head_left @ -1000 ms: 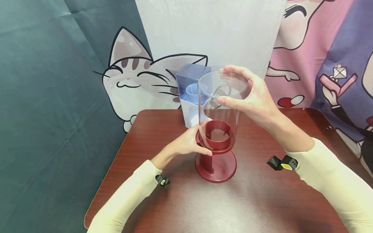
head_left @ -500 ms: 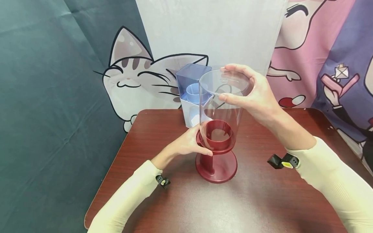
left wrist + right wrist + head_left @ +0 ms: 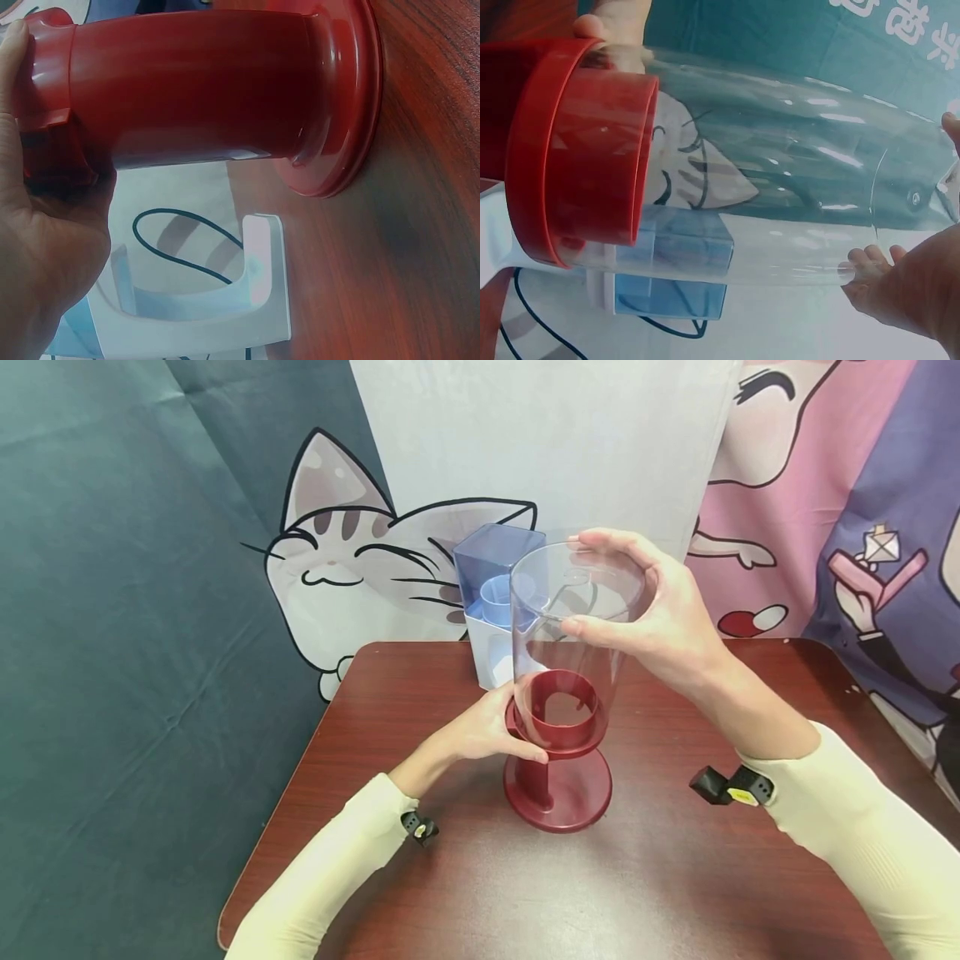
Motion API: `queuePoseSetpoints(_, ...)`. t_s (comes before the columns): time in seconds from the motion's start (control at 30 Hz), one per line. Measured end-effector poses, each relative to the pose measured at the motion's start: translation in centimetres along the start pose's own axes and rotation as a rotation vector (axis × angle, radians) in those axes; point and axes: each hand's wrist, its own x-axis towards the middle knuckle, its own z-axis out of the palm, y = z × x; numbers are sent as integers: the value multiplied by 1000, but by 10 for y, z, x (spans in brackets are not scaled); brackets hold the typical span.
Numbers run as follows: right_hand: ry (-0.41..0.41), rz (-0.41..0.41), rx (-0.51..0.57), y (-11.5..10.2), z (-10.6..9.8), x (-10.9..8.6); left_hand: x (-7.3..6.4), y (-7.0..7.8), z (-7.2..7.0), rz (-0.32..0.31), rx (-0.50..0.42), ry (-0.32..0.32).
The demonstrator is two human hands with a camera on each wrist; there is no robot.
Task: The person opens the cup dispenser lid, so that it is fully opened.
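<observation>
A red plastic stand [image 3: 534,783] with a round foot and a raised collar [image 3: 532,150] is upright on the table. My left hand [image 3: 480,727] grips the collar from the left, thumb in front and the other fingers hidden behind. Over the red ring [image 3: 604,150] inside the collar sits a clear cylinder [image 3: 795,150], standing nearly upright with a slight tilt. Around the cylinder's upper rim my right hand [image 3: 663,606] holds on, thumb at the front and fingers at the back. In the left wrist view the stand's thick red post [image 3: 195,82] runs down to its foot.
Behind the stand, toward the table's back edge, is a white base [image 3: 491,652] topped by a transparent blue box [image 3: 495,556]. The brown table [image 3: 420,877] backs onto printed cloth [image 3: 615,443].
My right hand and the cylinder's top rose slightly, then sank a little, with the right forearm shifting down. The left hand and the red stand stay in place.
</observation>
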Motion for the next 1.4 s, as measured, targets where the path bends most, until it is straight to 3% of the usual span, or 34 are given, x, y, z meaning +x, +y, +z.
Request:
queuePoseSetpoints(0.17, 12, 21, 26, 4, -2, 7, 0, -2, 0, 2, 15, 12)
queuePoseSetpoints(0.3, 15, 34, 11, 5, -2, 9, 4, -14, -1, 3, 18, 15)
queuePoseSetpoints(0.47, 15, -7, 42, 2, -2, 3, 5, -26, -2, -5, 17, 2)
queuePoseSetpoints(0.77, 34, -25, 60, -3, -2, 1, 5, -28, -4, 17, 31, -2)
queuePoseSetpoints(1.0, 86, 23, 191, -2, -7, 10, 4, -28, -3, 28, 45, 4)
queuePoseSetpoints(1.4, 108, -49, 281, -15, -5, 16, -3, -25, -4, -5, 68, 44)
